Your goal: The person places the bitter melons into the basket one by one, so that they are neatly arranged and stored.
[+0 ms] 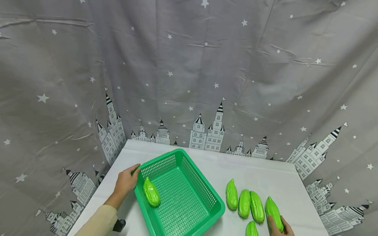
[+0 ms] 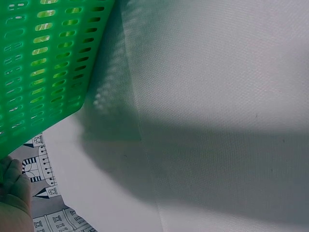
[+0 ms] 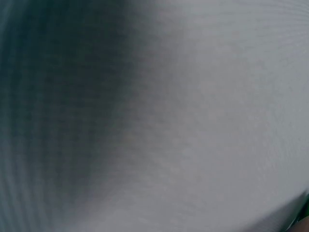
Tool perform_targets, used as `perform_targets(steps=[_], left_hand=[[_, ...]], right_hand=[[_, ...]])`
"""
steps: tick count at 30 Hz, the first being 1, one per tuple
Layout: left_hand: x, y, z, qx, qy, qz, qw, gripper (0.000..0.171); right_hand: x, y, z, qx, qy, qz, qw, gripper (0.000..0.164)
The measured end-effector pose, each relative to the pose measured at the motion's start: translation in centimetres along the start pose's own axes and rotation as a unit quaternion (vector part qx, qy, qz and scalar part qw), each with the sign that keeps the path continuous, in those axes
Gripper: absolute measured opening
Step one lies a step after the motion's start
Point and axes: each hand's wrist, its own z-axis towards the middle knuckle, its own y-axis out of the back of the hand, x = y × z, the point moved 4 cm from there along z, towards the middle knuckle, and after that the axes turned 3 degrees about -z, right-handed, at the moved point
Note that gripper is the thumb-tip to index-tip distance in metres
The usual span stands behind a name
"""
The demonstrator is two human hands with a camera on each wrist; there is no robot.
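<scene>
My left hand (image 1: 126, 182) grips the rim of a green plastic basket (image 1: 217, 209) at its far left corner; in the left wrist view the fingers (image 2: 14, 181) are at the basket's edge. One bright green, ridged bitter melon (image 1: 152, 192) lies inside against the left wall. At the lower right, my right hand (image 1: 280, 227) holds another bitter melon (image 1: 273, 209), thumb on one side and fingers on the other. The right wrist view shows mostly blurred white cloth, with a sliver of green at its lower right corner.
Left of the held one, more bitter melons lie on the white table (image 1: 206, 162): one (image 1: 231, 195), a second (image 1: 244, 203), a third (image 1: 257, 206) and another (image 1: 251, 228) nearer. A small black object (image 1: 119, 225) is by the left forearm. A grey castle-print curtain (image 1: 189, 65) hangs behind.
</scene>
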Motion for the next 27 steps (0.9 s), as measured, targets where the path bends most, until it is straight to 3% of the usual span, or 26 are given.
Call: perform_targets(steps=[8,15,27], left_hand=[[0.10,-0.01,0.02,-0.001,0.002,-0.001,1.0000,0.041],[0.10,-0.04,0.00,-0.004,0.002,-0.003,1.0000,0.041],[0.12,-0.02,-0.02,0.000,0.002,-0.003,1.0000,0.042]], right_hand=[[-0.46,0.01,0.27,-0.004,0.011,-0.011,1.000,0.097],[-0.65,0.19,0.15,-0.034,0.044,0.028,0.998,0.082],[-0.64,0.29,0.28,-0.010,0.018,-0.006,1.000,0.116]])
